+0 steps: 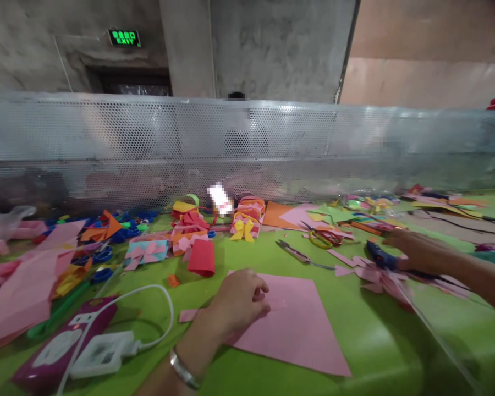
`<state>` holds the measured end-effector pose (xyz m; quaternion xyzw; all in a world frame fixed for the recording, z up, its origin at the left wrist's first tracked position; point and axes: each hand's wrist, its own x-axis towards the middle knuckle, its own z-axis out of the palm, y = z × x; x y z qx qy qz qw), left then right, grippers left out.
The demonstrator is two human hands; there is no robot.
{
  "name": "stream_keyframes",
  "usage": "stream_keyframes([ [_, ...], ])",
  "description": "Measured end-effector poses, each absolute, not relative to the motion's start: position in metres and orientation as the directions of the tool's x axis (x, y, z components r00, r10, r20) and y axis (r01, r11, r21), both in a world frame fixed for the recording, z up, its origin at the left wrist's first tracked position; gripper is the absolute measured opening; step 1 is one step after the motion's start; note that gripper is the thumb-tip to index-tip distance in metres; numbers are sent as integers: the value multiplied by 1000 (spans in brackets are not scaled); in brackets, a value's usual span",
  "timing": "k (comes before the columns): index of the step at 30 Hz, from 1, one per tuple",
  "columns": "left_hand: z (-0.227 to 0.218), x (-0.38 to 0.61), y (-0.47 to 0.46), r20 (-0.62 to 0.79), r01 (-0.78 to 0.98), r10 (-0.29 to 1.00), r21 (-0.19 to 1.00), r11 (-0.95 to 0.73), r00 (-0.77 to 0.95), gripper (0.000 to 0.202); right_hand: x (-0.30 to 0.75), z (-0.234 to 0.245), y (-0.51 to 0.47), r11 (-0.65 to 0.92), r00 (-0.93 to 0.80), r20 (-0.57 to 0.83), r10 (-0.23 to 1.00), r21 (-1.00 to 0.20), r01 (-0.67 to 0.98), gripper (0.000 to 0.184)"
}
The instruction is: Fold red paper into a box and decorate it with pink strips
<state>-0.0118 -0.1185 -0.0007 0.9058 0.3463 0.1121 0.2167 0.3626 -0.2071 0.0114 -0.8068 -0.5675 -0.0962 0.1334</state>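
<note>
My left hand [244, 300] rests on a pink sheet [301, 324], its fingers loosely curled, with a gap between thumb and fingers and nothing visible between them. A narrow pink strip [188, 315] pokes out beside that wrist. To the right, my right hand [408, 250] reaches over the table close to a dark blue glue gun [380, 255]. Blur and angle hide its fingers, so whether it touches the glue gun is unclear. Under the glue gun lies a pink bow [377, 278]. Snips [295, 252] and yellow-and-red-handled scissors [320, 237] lie between the hands, further back.
A purple power strip [61, 346] with a white plug [105, 355] and cable sits front left. Pink and orange scraps, a red piece [202, 257] and a yellow bow [243, 230] crowd the back. A perforated metal screen [148, 143] bounds the far side.
</note>
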Motion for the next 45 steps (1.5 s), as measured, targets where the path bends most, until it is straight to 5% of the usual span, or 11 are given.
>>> stream_keyframes([
  [5, 1, -14, -120, 5, 603, 679, 456, -655, 734, 9, 297, 35, -197, 66, -31, 163, 986, -216, 974, 33],
  [11, 15, -15, -121, 21, 580, 738, 605, -546, 674, 5, 212, 36, -216, 148, -157, 17, 987, -452, 880, 26],
  [16, 34, -25, -107, 282, -1, 930, 957, -290, 237, 17, 173, 36, -223, 64, -150, -59, 987, -710, 702, 27],
  [19, 38, -27, -99, 168, -375, 985, 911, -174, -50, 32, 156, 31, -219, 90, -170, -9, 985, -823, 561, 47],
  [22, 33, -22, -99, 112, -500, 983, 849, -170, -144, 37, 136, 21, -215, 82, -203, -2, 979, -911, 404, 67],
  [28, 17, -11, -109, 170, -278, 984, 944, -177, -50, 31, 104, 16, -198, -72, -134, -78, 988, -996, 50, 61],
  [33, 5, -3, -112, 71, -199, 981, 979, -34, 183, 40, 106, 17, -167, -19, 38, -25, 999, -986, -167, 29],
  [37, 3, -3, -111, 22, -101, 947, 995, 11, 319, 41, 114, 16, -151, -21, 90, -47, 995, -962, -273, 25],
  [40, 15, -17, -102, 116, 53, 931, 988, -143, 345, 32, 123, 23, -145, -6, 127, -51, 991, -945, -328, 22],
  [43, 29, -40, -87, 399, 529, 912, 756, -386, 95, 22, 136, 29, -135, -1, 146, -62, 987, -925, -380, 18],
  [45, 31, -54, -76, 462, 803, 885, 549, -234, -58, 29, 144, 25, -126, -23, 128, -79, 989, -919, -393, 18],
])
